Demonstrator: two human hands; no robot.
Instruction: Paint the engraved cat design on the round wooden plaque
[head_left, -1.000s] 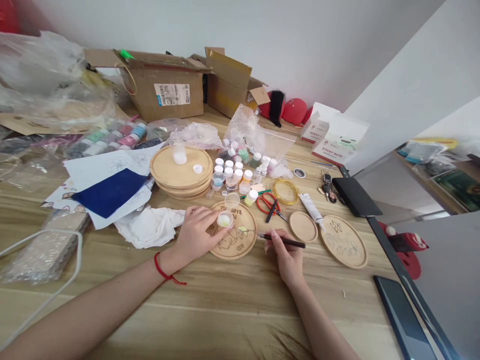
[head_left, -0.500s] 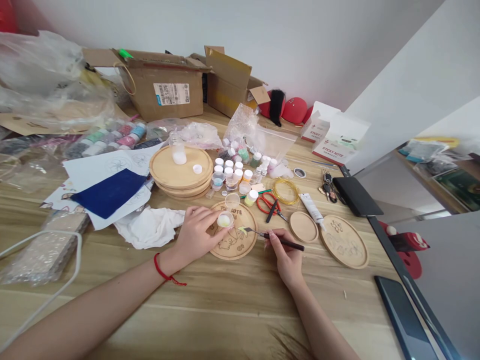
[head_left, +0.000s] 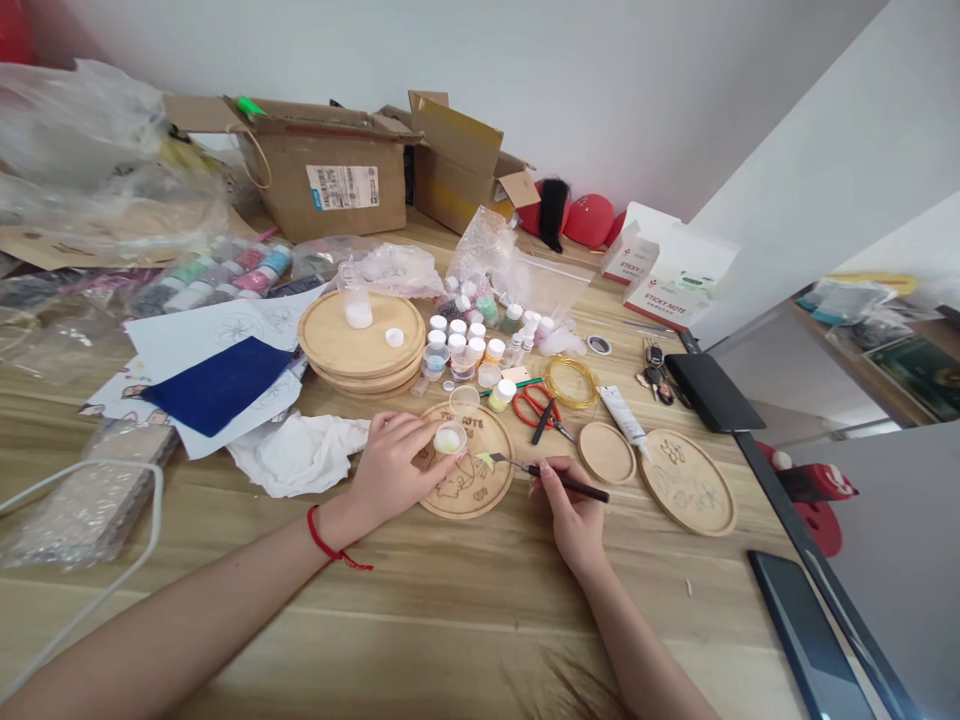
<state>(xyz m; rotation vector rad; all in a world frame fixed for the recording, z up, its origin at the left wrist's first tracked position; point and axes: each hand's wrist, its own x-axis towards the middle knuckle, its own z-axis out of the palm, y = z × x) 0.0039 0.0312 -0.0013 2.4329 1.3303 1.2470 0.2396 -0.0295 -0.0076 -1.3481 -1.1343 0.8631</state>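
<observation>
Between thumb and fingers, my left hand [head_left: 401, 460] holds a small clear cup [head_left: 450, 440] with pale yellow contents, over the left part of a round wooden plate [head_left: 480, 495]. The plate bears dark line drawings and lettering, with a yellow-green patch near its middle. My right hand [head_left: 571, 510] is closed round a dark-handled palette knife [head_left: 570, 484]. The knife's metal tip rests at or just above the yellow-green patch; contact is too small to tell. Behind the plate stands a white-lidded jar [head_left: 502, 395] of yellow material.
Several white-lidded jars [head_left: 456, 342], red-handled scissors [head_left: 531, 403] and gold wire [head_left: 571, 382] lie behind the plate. To the left are stacked wooden plates [head_left: 360, 345] and crumpled tissue [head_left: 296, 455]. A small wooden dish [head_left: 606, 453], white tube [head_left: 622, 415] and another drawn plate [head_left: 690, 483] sit right.
</observation>
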